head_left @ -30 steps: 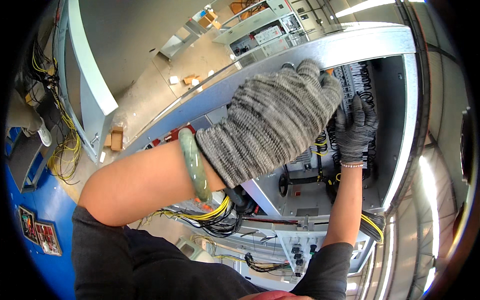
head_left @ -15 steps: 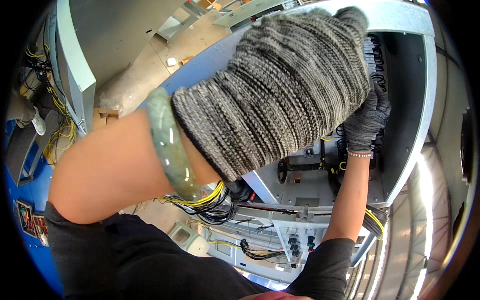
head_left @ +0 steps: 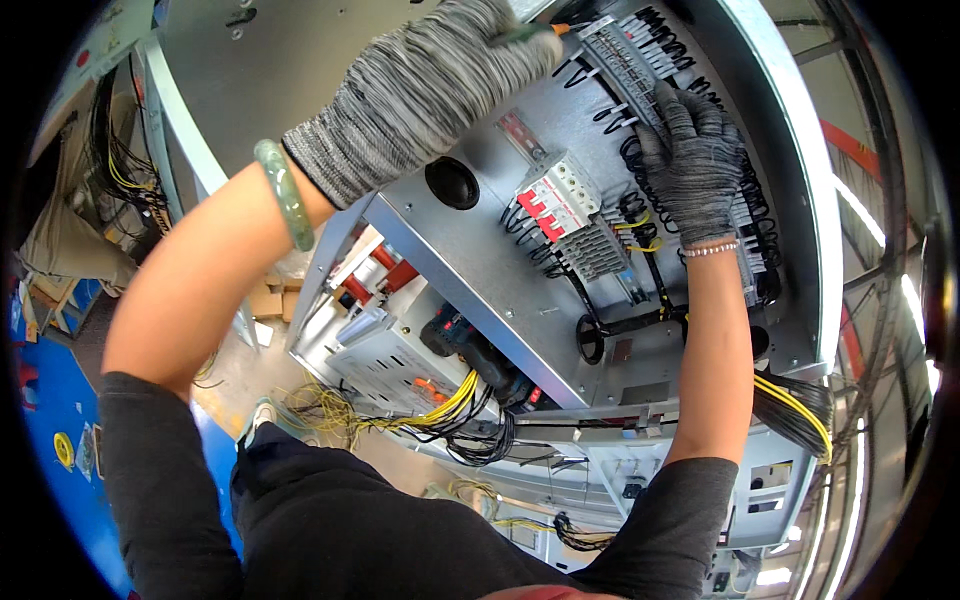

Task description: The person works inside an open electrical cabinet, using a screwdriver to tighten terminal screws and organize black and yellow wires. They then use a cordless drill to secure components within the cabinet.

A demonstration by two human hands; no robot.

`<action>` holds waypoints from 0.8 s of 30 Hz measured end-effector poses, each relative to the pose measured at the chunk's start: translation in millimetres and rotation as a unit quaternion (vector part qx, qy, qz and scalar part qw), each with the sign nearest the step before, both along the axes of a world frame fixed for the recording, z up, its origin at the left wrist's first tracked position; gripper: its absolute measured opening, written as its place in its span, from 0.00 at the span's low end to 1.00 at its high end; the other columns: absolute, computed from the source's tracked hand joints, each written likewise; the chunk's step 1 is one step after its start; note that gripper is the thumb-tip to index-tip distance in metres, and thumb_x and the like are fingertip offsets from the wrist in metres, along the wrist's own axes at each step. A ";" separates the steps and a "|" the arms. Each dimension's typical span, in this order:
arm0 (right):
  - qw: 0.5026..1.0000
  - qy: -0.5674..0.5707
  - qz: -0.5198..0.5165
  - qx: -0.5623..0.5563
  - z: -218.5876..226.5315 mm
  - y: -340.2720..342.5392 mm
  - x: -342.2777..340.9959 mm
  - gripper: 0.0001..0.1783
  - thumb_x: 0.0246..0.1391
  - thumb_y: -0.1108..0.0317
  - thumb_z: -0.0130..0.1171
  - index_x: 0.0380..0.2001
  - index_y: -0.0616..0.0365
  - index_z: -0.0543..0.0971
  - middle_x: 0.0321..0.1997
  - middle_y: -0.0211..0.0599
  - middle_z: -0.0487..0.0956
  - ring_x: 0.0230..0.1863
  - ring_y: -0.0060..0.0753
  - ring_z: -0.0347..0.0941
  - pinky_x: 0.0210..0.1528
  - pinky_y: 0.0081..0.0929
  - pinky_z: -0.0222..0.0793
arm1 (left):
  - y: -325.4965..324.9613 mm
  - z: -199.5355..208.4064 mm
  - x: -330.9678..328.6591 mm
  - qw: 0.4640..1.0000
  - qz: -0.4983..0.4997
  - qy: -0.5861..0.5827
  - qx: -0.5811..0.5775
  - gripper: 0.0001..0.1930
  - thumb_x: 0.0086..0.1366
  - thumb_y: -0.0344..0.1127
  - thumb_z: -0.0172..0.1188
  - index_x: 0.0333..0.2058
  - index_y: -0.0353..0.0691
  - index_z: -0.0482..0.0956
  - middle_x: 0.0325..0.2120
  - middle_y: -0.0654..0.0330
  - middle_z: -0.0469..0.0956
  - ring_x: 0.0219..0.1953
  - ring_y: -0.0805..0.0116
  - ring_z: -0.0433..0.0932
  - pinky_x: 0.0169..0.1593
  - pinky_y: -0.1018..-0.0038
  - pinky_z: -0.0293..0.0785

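Inside the grey metal cabinet, a long grey terminal strip is slanted from upper left to lower right. On it the gloved right hand is laid, fingers half-bent, any grip hidden; by the raised, tightly curled left hand an orange-and-green tool is held, pointed rightward.

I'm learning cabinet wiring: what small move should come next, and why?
Perhaps bring the slim green-and-orange tool in the grey-knit-gloved left hand to the long grey terminal strip: its orange end is close by, and the similarly gloved right hand is at that strip.
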State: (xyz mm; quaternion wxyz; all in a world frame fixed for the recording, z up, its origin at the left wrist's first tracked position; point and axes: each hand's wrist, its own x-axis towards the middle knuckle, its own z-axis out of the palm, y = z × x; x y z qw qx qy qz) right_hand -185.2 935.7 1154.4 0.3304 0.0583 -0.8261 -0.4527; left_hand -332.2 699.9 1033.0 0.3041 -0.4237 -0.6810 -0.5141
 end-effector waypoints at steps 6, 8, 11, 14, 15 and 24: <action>1.000 -0.011 -0.002 -0.029 1.5 -5.9 -2.8 0.26 0.50 0.58 0.62 0.54 0.44 0.75 0.48 0.36 0.76 0.50 0.44 0.69 0.55 0.45 0.66 | 9.8 0.3 18.1 0.991 0.035 -0.097 0.081 0.19 0.66 0.48 0.55 0.49 0.41 0.74 0.36 0.48 0.79 0.36 0.49 0.80 0.42 0.59 0.76; 0.999 -0.005 -0.012 -0.036 0.3 -6.5 -2.2 0.26 0.49 0.58 0.62 0.54 0.44 0.75 0.50 0.35 0.75 0.51 0.43 0.69 0.57 0.45 0.64 | 13.4 -5.3 16.4 0.984 0.004 -0.154 0.091 0.21 0.64 0.47 0.58 0.49 0.40 0.72 0.37 0.46 0.79 0.40 0.48 0.80 0.45 0.58 0.75; 0.999 -0.004 -0.025 -0.034 0.3 -8.6 -1.4 0.28 0.48 0.58 0.63 0.56 0.44 0.74 0.51 0.35 0.75 0.53 0.43 0.69 0.59 0.43 0.63 | 13.9 -19.6 8.8 0.992 0.050 0.012 0.119 0.20 0.61 0.36 0.62 0.50 0.39 0.69 0.40 0.45 0.75 0.43 0.48 0.78 0.45 0.62 0.75; 0.998 -0.008 -0.031 -0.054 -1.7 -8.6 3.2 0.29 0.48 0.58 0.63 0.56 0.44 0.74 0.52 0.36 0.75 0.55 0.43 0.69 0.60 0.44 0.62 | 2.1 -16.8 3.8 0.995 0.044 0.089 0.034 0.22 0.56 0.31 0.64 0.50 0.39 0.69 0.41 0.47 0.73 0.44 0.49 0.77 0.47 0.64 0.75; 0.996 -0.010 -0.040 -0.078 -1.2 -14.3 3.8 0.29 0.48 0.59 0.63 0.56 0.45 0.74 0.53 0.37 0.75 0.57 0.43 0.68 0.61 0.45 0.61 | 5.7 -19.1 -0.3 0.985 0.076 0.146 0.043 0.23 0.53 0.28 0.64 0.50 0.41 0.72 0.37 0.51 0.73 0.40 0.51 0.77 0.44 0.64 0.77; 0.994 -0.025 -0.075 -0.079 1.4 -15.4 3.5 0.30 0.50 0.57 0.61 0.58 0.44 0.72 0.55 0.36 0.73 0.59 0.43 0.66 0.63 0.48 0.58 | 13.5 -10.4 13.8 0.995 0.089 0.012 0.040 0.16 0.60 0.34 0.62 0.47 0.43 0.77 0.37 0.55 0.77 0.34 0.55 0.81 0.39 0.65 0.78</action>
